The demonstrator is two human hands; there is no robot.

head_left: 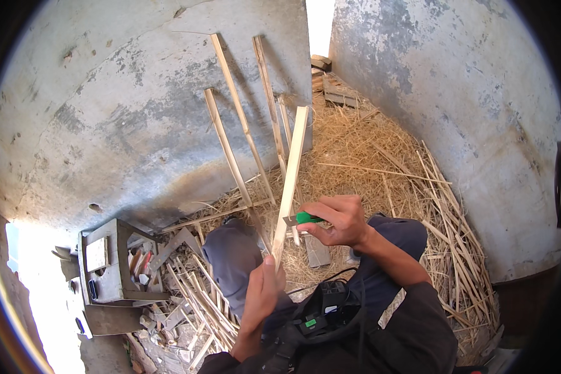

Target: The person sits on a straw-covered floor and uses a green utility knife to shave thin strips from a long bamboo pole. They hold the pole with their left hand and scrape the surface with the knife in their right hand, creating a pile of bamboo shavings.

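My left hand (pixel 263 290) is closed round the lower end of a long pale wooden strip (pixel 293 159), which slants up and away from me. Pinched in my right hand (pixel 343 221) is a green-handled knife (pixel 308 217); its short grey blade points left and meets the strip's right edge, a little above my left hand. The strip rises between my bent knees, its far end in the air in front of the wall.
Several wooden strips (pixel 229 146) lean on the weathered wall (pixel 137 112). Curly shavings (pixel 355 146) cover the floor ahead, with thin sticks (pixel 461 243) heaped at right and more sticks (pixel 199 293) at left. A grey wooden box (pixel 106 265) with odds and ends stands at far left.
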